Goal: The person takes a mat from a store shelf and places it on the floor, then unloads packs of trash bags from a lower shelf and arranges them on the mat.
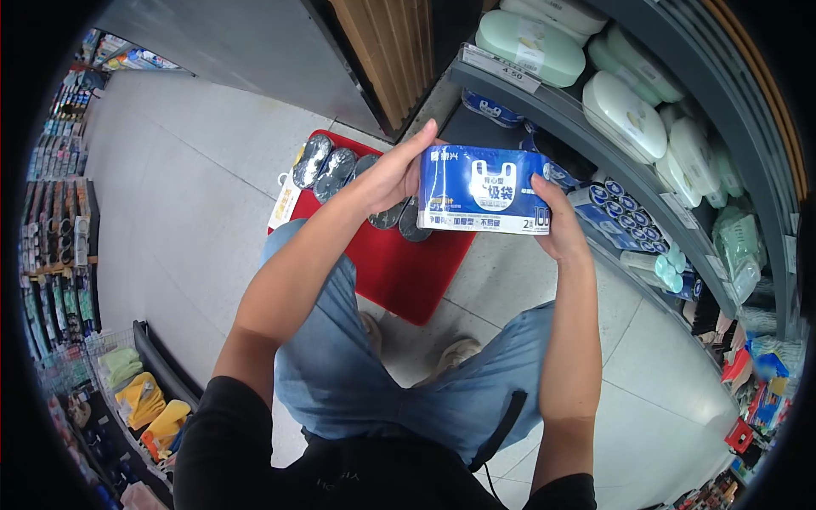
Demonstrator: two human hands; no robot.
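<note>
A blue and white plastic-wrapped pack [484, 189] is held up between my two hands, its printed front facing me. My left hand [406, 170] grips its left end, with the thumb at the top corner. Around the right end are the fingers of my right hand [557, 217], the thumb lying on the front face. Beneath and to the left of the pack, a red board or stool top [399, 276] is near the floor, with several dark wrapped rolls [333, 172] and a white tag [285, 202] on it.
Curved grey shelves [595, 132] at the right hold pale green and white boxes [625, 115], with blue packs [612, 208] lower down. A wire basket of cloths [140, 395] stands lower left. A grey panel [246, 51] rises at the top. My knees flank the tiled floor.
</note>
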